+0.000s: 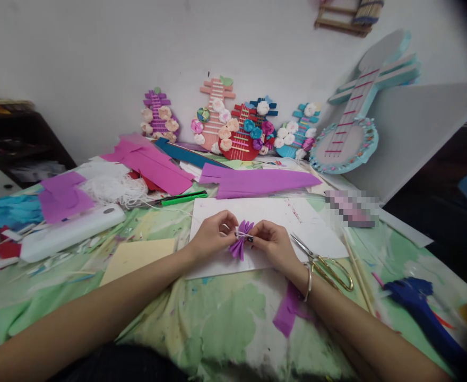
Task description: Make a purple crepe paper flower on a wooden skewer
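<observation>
A strip of purple crepe paper [242, 249], folded in pleats and fanned out at both ends, stands between my hands. White string [241, 234] goes round its pinched middle. My left hand [214, 232] pinches the string at the left side of the paper, fingers curled. From the right, my right hand [274, 243] is closed with thumb and forefinger on the string, right against the pleats. Both hands are over a white board [313, 233]. Gold-handled scissors [325, 265] lie beside my right wrist, and a purple paper scrap [286, 313] lies below it.
A green box cutter [183, 198], a heap of white string [116, 188] and purple paper sheets [265, 181] lie beyond the board. At the right is a blue glue gun [414, 302]. Several flower-decorated paper instruments [239, 135] lean on the wall. A white power strip [72, 231] lies left.
</observation>
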`<state>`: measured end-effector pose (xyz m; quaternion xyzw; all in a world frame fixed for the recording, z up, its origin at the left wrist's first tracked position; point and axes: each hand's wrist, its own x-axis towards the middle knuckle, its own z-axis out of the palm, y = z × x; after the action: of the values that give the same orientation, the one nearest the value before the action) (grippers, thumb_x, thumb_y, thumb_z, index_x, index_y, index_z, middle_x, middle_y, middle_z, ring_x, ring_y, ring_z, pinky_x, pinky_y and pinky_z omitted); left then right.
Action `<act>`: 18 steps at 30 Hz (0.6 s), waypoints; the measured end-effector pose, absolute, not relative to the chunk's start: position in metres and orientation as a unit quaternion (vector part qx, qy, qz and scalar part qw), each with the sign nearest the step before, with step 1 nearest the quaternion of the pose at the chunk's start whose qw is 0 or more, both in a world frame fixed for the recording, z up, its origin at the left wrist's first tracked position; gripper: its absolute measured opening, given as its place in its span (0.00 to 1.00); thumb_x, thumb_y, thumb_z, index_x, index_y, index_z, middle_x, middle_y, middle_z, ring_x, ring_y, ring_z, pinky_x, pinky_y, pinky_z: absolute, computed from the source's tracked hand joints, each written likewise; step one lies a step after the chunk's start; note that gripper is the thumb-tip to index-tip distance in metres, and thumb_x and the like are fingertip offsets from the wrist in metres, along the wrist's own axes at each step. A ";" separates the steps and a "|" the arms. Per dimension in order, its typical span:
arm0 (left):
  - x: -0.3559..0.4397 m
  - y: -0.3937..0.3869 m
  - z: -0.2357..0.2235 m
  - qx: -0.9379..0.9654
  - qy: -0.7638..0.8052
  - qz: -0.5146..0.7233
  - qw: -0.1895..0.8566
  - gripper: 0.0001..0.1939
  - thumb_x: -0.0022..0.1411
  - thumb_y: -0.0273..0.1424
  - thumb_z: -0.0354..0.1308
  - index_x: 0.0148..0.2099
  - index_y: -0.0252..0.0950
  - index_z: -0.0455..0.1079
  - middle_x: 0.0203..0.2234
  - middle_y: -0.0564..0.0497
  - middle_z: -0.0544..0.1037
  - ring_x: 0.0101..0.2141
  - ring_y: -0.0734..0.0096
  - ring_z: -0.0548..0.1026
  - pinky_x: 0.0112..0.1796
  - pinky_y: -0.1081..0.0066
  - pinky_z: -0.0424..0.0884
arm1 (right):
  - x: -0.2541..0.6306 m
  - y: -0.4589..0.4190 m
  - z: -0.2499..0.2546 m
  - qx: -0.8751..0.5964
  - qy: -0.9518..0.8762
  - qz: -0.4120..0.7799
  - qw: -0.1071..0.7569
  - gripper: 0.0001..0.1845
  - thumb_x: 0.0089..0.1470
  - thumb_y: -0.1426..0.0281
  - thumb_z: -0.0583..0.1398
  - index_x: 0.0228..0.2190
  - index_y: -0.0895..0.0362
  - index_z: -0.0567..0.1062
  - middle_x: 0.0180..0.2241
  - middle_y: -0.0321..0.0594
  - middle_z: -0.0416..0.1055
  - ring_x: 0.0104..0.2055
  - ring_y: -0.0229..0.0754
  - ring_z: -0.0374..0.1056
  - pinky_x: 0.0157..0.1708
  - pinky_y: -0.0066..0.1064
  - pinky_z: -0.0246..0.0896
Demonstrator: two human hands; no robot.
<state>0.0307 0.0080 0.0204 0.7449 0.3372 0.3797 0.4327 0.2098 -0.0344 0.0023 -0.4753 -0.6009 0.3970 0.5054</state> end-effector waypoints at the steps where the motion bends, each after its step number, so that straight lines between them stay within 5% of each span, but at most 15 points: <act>1: 0.031 0.008 0.020 0.741 0.342 0.373 0.441 0.06 0.49 0.25 0.57 0.33 0.33 0.64 0.26 0.54 0.70 0.27 0.76 0.71 0.27 0.75 0.70 | 0.210 -0.034 0.003 -0.479 -0.597 0.400 0.504 0.03 0.43 0.73 0.62 0.24 0.59 0.70 0.24 0.36 0.71 0.26 0.37 0.66 0.28 0.28 0.64; 18: 0.034 0.012 0.009 0.715 0.323 0.369 0.498 0.06 0.51 0.25 0.58 0.33 0.32 0.64 0.25 0.53 0.72 0.27 0.74 0.73 0.32 0.70 0.71 | 0.208 -0.036 0.012 -0.404 -0.547 0.538 0.498 0.10 0.39 0.71 0.65 0.22 0.59 0.67 0.30 0.38 0.73 0.33 0.38 0.69 0.35 0.29 0.62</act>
<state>0.0335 0.0125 0.0090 0.7152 0.3233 0.3693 0.4976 0.2080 -0.0357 0.0119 -0.4042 -0.5467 0.5379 0.4984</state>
